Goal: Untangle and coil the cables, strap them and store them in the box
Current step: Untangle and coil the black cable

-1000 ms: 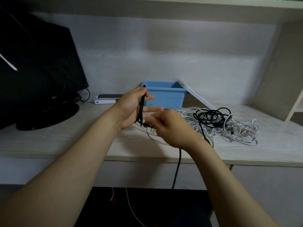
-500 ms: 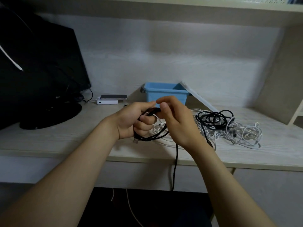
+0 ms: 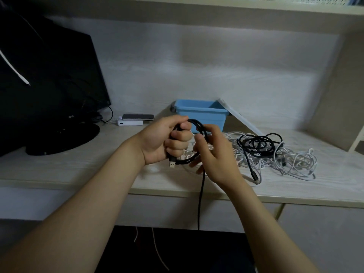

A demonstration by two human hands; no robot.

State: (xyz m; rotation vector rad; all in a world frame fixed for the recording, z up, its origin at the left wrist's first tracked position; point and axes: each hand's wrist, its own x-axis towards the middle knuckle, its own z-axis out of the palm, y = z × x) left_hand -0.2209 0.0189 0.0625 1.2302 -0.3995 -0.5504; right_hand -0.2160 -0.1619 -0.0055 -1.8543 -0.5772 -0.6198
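Nearest to me, the loose tail of the black cable (image 3: pixel 200 203) is hanging off the front edge of the table (image 3: pixel 78 170) toward 6 o'clock, so I'm guessing there's a fair bit waiting to be wound. Just above that, the left hand (image 3: pixel 161 140) is clamping its grip around a few finished loops, with the USB plug (image 3: pixel 172 164) poking out under the fist. The right hand (image 3: pixel 214 154), just beside it at 3 o'clock, is pinching the same cable where it's coming off the coil, its grip closed lightly on the running part. So I'm reckoning we're mid-coil on cable number one. It's looking free of the mess and partly wound but not strapped, and I'm not spotting a strap anywhere in shot.

Further out, at about 3 o'clock from the hands, the tangle (image 3: pixel 295 162) of white leads is lying on the table with a second black lead (image 3: pixel 258 143) snarled on top. That lot is looking untouched, and it's the bulk of the job.

Behind the hands at 12 o'clock, the blue box (image 3: pixel 201 115) is sitting open with its lid (image 3: pixel 242 119) leaning against its right side. I'm not seeing down to the bottom, so I can't tell if anything's stored in there. I'm calling it early days: finishing this coil, strapping it, boxing it, then tackling the pile.
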